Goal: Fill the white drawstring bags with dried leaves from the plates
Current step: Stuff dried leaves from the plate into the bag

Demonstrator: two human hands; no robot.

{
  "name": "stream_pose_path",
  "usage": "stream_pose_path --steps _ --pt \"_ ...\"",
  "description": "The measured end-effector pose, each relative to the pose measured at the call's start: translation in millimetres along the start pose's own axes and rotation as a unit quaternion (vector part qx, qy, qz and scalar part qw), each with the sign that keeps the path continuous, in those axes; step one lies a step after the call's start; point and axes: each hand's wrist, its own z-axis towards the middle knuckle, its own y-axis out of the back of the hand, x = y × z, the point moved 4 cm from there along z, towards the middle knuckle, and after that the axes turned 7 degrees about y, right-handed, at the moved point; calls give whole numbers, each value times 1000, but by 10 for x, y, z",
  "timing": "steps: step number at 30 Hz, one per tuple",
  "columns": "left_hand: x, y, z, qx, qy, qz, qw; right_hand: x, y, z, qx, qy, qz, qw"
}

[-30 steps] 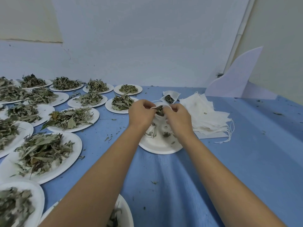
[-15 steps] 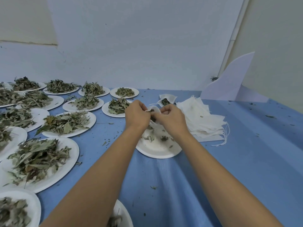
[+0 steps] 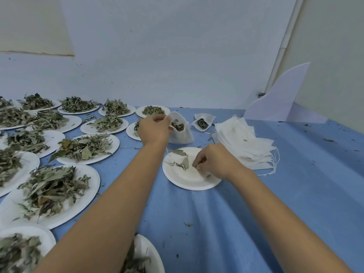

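My left hand [image 3: 154, 128] grips the rim of a white drawstring bag [image 3: 180, 133] that stands open on the blue cloth, dark dried leaves showing inside. My right hand [image 3: 213, 161] rests on a nearly bare white plate [image 3: 189, 179], fingertips pinched on small leaf bits near a few remaining leaves [image 3: 182, 163]. A second filled bag [image 3: 202, 123] lies open behind. A stack of flat white bags [image 3: 244, 144] sits to the right of the plate.
Several white plates heaped with dried leaves [image 3: 53, 186] cover the left half of the blue-covered table [image 3: 295, 194]. Another plate [image 3: 149, 255] sits at the near edge under my left arm. A white curved board [image 3: 279, 101] leans at the back right. Leaf crumbs dot the cloth.
Both hands held the bag together over the plate before. Now my left hand has carried the bag back and left onto the cloth, and my right hand has dropped to the plate.
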Motion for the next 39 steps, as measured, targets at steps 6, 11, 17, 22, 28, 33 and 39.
stream_pose_path --steps 6,11,17,22,28,33,39 --pt "-35 49 25 -44 -19 -64 997 139 4 71 -131 14 74 989" --pt "-15 49 45 -43 -19 -84 995 226 -204 68 -80 -7 44 996" --pt "17 27 46 -51 -6 -84 995 358 -346 32 -37 7 -48 998" --pt "18 46 55 -52 -7 -92 994 393 -400 45 -44 -5 -83 996" --pt "17 87 81 -59 -9 -111 992 290 -226 200 -161 6 35 986" --pt "14 112 86 -62 -8 -139 988 230 -235 397 -161 11 43 986" --pt "30 112 115 -68 2 -150 986 265 -365 315 -92 21 41 995"
